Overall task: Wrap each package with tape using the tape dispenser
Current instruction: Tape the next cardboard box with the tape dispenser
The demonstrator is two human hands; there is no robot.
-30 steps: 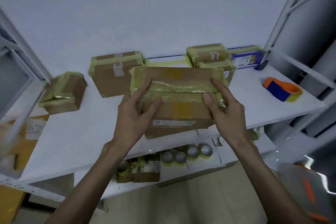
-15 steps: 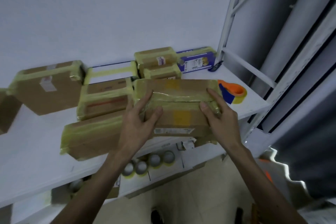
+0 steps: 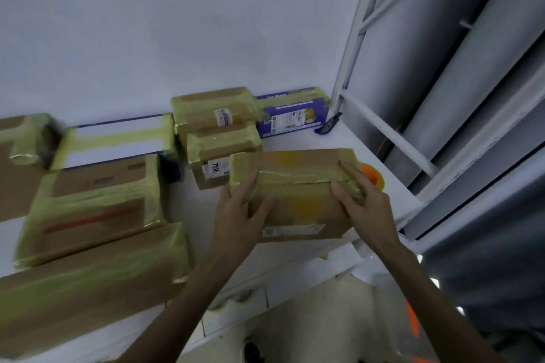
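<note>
one view, the head camera. against half a second ago both grips have kept their hold on the package [image 3: 298, 186] and it has travelled toward the right end of the bench [image 3: 295, 143]. it now covers most of the tape dispenser [image 3: 374, 178], which earlier lay in plain sight beyond the right grip [image 3: 364, 209]. the left grip [image 3: 236, 215] is clamped on the package's left end, fingers over the taped top and thumb spread on the face nearer the person. the right grip is clamped on the right end, forefinger along the top and thumb on the tape seam. the package sits between the two grips, at the front edge of the bench. just beyond the left grip stands a small labelled box [image 3: 221, 156] with another taped box [image 3: 212, 109] stacked on it. farther beyond the right grip lies a purple box [image 3: 292, 115], with a blue tool [image 3: 328, 125] beside it at the foot of the rack post [image 3: 354, 38]. to the outside of the left grip lie a large taped box [image 3: 94, 203], a flat white box [image 3: 118, 141] behind that and a long taped box [image 3: 88, 289] nearer the person. all are blurred, and a further box [image 3: 20, 156] is cut off by the frame edge. only an orange and yellow sliver of the dispenser shows. whether the package's underside touches the bench cannot be told. the rolls [image 3: 233, 299] on the lower shelf under the left forearm are dim and mostly hidden.
</note>
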